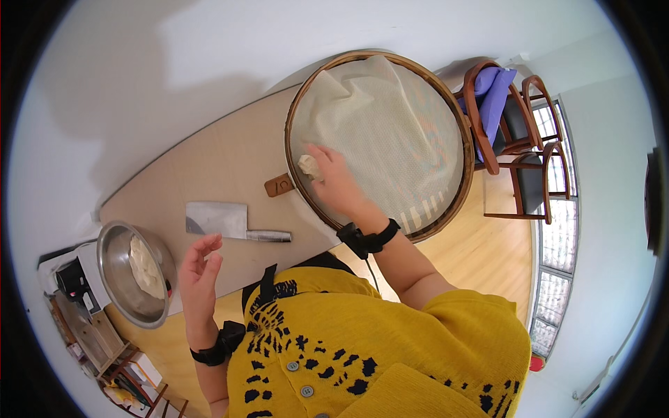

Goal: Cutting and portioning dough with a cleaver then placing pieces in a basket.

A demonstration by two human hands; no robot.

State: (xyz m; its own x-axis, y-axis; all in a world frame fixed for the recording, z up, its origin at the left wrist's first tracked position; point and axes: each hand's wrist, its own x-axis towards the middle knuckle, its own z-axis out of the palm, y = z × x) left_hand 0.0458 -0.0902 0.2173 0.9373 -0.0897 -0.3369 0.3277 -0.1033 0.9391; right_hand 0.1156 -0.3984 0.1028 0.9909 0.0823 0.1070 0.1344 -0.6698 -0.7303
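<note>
My right hand [334, 180] is over the near left part of a round tray with a brown rim [465, 193], its fingers at a small pale lump of dough [309, 166]. A pale mesh cloth [371, 125] lies in the tray, rumpled at the far side. My left hand [201, 271] is raised near the table's front edge, fingers apart and holding nothing. Just beyond it, a cleaver [217, 218] lies flat with its metal handle to the right. To its left, a steel bowl [107, 271] holds a larger piece of dough [146, 266].
A wooden tag or handle [278, 185] adjoins the tray's left rim. The table [235, 141] runs along a white wall. Wooden chairs [530, 183], one bearing purple cushions [494, 107], stand at right. Shelving [91, 334] with assorted items is at lower left.
</note>
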